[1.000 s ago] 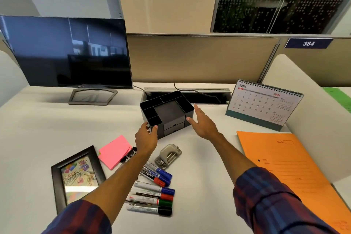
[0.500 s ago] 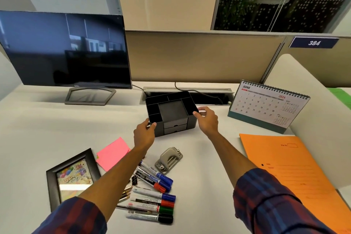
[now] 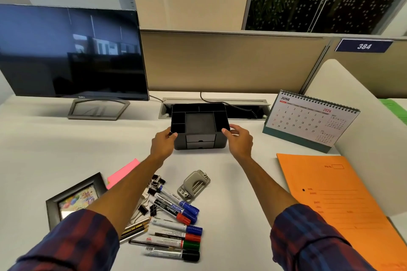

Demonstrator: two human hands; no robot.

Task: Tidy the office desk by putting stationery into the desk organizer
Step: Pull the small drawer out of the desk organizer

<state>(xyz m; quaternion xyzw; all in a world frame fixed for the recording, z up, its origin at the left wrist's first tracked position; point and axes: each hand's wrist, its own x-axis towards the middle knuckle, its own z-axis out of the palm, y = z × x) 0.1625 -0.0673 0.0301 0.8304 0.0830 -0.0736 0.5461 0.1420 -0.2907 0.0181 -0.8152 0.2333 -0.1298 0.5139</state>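
Black plastic, the desk organizer (image 3: 199,126) stands near the middle of the far edge of the white surface (image 3: 44,149), right in front of the cable tray (image 3: 214,108). We see open compartments round a square well on top and two small drawers in its near face. Our left hand (image 3: 163,144) grips its left near corner, fingers curled round the wall; our right hand (image 3: 239,139) grips the right near corner, thumb on the rim. Both sleeves are dark plaid.

Toward the near edge lies a cluster of markers (image 3: 176,226), caps blue, red, green and black; one barrel reads "camlin", and another label we cannot make out. Touching them on the left are pencils (image 3: 135,229) and black binder clips (image 3: 154,185), partly hidden by our left forearm. A grey hole punch (image 3: 195,185) sits just beyond the markers. A pink sticky pad (image 3: 123,171) and a framed picture (image 3: 72,198) lie toward the near left corner.

At the far left stands a dark monitor (image 3: 70,53) marked "DELL". Toward the far right a desk calendar (image 3: 312,121) shows "JUNE" and "2026", with a small "MAY" grid. An orange folder (image 3: 343,204) lies along the right edge; its print is too faint to read. On the partition a blue plate (image 3: 363,46) reads "384".
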